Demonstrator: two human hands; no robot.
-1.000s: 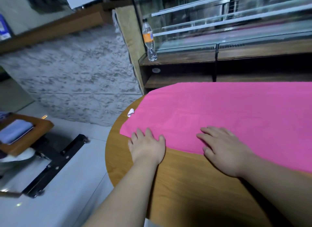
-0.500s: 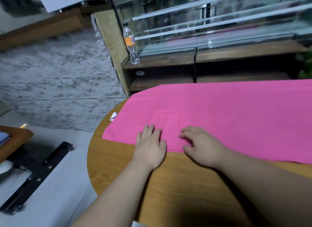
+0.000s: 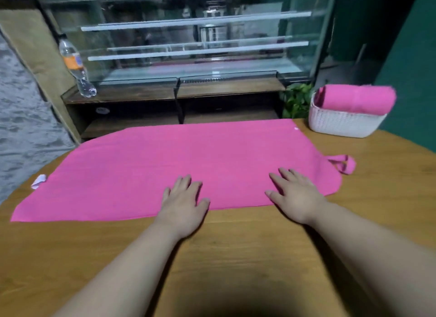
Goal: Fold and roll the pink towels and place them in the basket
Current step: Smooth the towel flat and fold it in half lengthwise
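A long pink towel (image 3: 165,165) lies flat across the wooden table (image 3: 236,257), folded lengthwise, with a small loop at its right end. My left hand (image 3: 182,203) presses flat on the towel's near edge at the middle, fingers straight. My right hand (image 3: 295,194) lies flat on the near edge further right, fingers spread. At the back right stands a white woven basket (image 3: 342,125) holding one rolled pink towel (image 3: 356,99).
Behind the table is a glass display cabinet (image 3: 195,45) with a plastic bottle (image 3: 75,66) on its ledge. A green plant (image 3: 296,99) sits beside the basket. A white tag (image 3: 39,181) sticks out at the towel's left end.
Both hands have slid to the right along the towel's near edge, and spread apart. The view has swung right, bringing the basket and the towel's right end into sight.
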